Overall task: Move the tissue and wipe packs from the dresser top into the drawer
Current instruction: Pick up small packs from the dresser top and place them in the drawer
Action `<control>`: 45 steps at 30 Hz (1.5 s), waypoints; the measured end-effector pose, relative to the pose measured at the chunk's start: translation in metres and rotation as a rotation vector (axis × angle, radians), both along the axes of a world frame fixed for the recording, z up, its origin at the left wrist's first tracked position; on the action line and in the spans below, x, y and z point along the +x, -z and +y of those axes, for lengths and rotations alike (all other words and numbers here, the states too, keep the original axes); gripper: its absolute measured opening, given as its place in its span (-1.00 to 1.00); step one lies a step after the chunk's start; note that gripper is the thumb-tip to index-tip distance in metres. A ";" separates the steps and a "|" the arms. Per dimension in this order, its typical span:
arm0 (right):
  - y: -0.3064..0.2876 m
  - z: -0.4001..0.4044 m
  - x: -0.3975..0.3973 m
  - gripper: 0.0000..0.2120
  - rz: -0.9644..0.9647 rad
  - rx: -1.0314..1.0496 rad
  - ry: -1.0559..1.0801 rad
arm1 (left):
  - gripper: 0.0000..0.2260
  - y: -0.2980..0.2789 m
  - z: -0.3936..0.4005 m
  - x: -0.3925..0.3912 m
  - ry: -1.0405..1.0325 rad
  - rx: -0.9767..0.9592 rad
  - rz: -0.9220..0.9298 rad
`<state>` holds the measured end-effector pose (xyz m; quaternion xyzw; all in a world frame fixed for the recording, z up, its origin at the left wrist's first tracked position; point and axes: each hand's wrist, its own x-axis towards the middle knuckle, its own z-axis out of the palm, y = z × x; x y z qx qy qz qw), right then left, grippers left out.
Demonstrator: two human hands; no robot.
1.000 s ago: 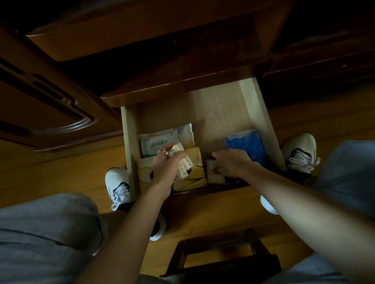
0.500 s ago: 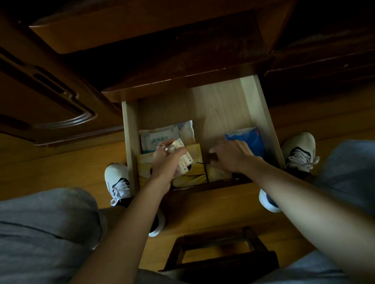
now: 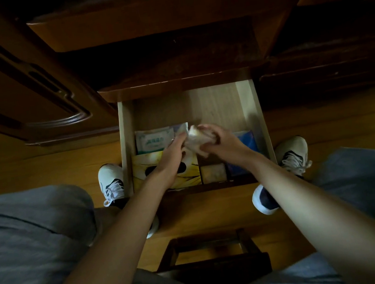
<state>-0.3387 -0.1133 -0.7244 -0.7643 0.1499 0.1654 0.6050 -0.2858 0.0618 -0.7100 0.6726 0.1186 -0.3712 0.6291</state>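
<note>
Directly above the open drawer, both hands meet on one small pale pack, right hand gripping it, left hand fingers touching its left edge.

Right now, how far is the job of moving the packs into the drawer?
Mostly done, it seems. Already lying in the drawer: a white wipe pack, a yellow tissue pack, a small tan pack and a blue pack. In hand: both the left hand and right hand hold one pale small pack above the drawer, not yet set down. The dresser top is too dark to tell if packs remain.
</note>
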 end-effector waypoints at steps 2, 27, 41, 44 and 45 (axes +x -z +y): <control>0.004 -0.019 0.003 -0.48 -0.006 -0.131 0.021 | -0.80 0.002 0.006 0.001 0.147 0.122 -0.178; 0.062 -0.013 0.011 -0.68 -0.026 -1.150 -0.830 | -0.64 0.035 0.032 0.002 0.383 0.638 -0.527; -0.100 -0.039 0.018 -0.60 -0.035 -0.716 -0.271 | -0.44 -0.047 0.031 0.035 1.062 0.893 -0.827; -0.182 -0.062 0.029 -0.70 -0.251 -0.670 -0.188 | -0.58 -0.131 0.020 0.059 0.852 0.855 -1.082; -0.213 -0.070 0.034 -0.72 -0.342 -0.675 -0.159 | -0.62 -0.166 0.016 0.067 0.775 0.835 -1.227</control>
